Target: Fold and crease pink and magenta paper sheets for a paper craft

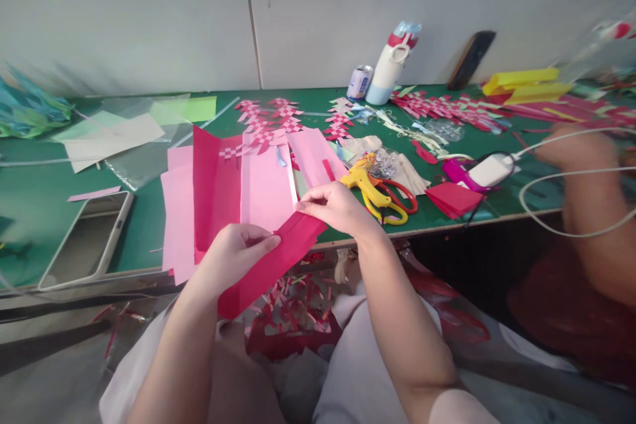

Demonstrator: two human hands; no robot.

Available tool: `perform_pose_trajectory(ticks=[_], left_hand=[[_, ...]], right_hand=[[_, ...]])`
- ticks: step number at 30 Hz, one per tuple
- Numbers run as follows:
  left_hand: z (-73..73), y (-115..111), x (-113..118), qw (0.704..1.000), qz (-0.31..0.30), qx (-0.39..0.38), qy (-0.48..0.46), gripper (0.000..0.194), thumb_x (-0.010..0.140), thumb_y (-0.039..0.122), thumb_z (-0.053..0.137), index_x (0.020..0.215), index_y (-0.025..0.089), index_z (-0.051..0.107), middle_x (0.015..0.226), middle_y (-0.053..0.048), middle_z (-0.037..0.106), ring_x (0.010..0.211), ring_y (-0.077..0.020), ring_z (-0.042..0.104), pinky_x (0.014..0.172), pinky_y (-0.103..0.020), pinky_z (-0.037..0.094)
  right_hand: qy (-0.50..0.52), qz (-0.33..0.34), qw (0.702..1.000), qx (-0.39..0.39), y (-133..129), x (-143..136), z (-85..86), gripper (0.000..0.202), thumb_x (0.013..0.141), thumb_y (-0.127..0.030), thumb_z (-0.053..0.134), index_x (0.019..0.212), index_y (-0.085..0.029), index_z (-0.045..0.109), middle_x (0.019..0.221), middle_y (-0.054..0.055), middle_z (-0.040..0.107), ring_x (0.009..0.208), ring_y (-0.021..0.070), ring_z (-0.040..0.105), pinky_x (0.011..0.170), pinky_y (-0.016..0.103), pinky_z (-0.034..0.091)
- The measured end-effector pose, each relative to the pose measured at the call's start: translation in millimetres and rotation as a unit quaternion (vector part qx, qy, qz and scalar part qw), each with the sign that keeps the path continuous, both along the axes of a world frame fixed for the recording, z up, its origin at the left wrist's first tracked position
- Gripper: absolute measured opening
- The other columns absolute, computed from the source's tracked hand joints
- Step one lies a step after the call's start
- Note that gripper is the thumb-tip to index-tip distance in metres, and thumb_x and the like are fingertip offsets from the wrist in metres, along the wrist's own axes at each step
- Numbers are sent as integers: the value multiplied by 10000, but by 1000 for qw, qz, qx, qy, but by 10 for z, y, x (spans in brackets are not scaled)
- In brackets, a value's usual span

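Note:
A folded strip of deep pink paper (271, 265) slants across the table's front edge, held between both hands. My left hand (236, 255) pinches its upper edge with thumb and forefinger. Near the strip's upper right end, my right hand (330, 207) has its thumb and fingers closed on the paper. Just beyond the hands lie light pink sheets (265, 179) and a standing deep pink sheet (209, 185). Yellow-handled scissors (370, 185) rest right of my right hand, beside orange-red handles (402, 192).
Woven pink-and-white paper strips (263, 122) lie behind the sheets. A phone (89, 238) is at left. A can (359, 83) and a bottle (392, 63) stand by the wall. Another person's hand (571, 149) is at right, near a white cable (529, 212). Paper scraps (298, 301) fill a container below.

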State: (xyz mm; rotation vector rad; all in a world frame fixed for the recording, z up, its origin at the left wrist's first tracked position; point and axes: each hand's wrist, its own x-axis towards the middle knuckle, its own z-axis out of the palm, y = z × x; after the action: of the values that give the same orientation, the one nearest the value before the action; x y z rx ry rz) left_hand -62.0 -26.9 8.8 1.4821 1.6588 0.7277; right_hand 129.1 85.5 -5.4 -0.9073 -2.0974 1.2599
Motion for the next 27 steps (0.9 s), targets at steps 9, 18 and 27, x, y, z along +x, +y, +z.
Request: perform_pose_trajectory(ticks=[9, 18, 27], left_hand=[[-45, -24, -115, 998, -38, -34, 30, 365, 804, 510, 566, 750, 187, 729, 749, -25, 706, 657, -167, 598, 544, -240, 408], [41, -56, -182, 996, -68, -29, 42, 356, 809, 479, 553, 716, 177, 715, 687, -22, 671, 638, -157, 573, 558, -245, 424], [-14, -87, -295, 999, -39, 3, 20, 303, 764, 459, 602, 708, 192, 734, 609, -12, 651, 554, -156, 558, 486, -239, 409]], right_hand=[[10, -54, 998, 20, 98, 233, 83, 332, 783, -419, 646, 592, -152, 603, 569, -20, 455, 576, 106, 419, 577, 256, 332], [23, -104, 994, 4, 191, 452, 67, 290, 773, -430, 663, 714, -148, 694, 571, -21, 509, 535, 96, 423, 533, 249, 316], [28, -144, 989, 5, 292, 603, 10, 333, 725, -485, 706, 719, -152, 719, 656, 34, 621, 624, 154, 554, 594, 281, 426]])
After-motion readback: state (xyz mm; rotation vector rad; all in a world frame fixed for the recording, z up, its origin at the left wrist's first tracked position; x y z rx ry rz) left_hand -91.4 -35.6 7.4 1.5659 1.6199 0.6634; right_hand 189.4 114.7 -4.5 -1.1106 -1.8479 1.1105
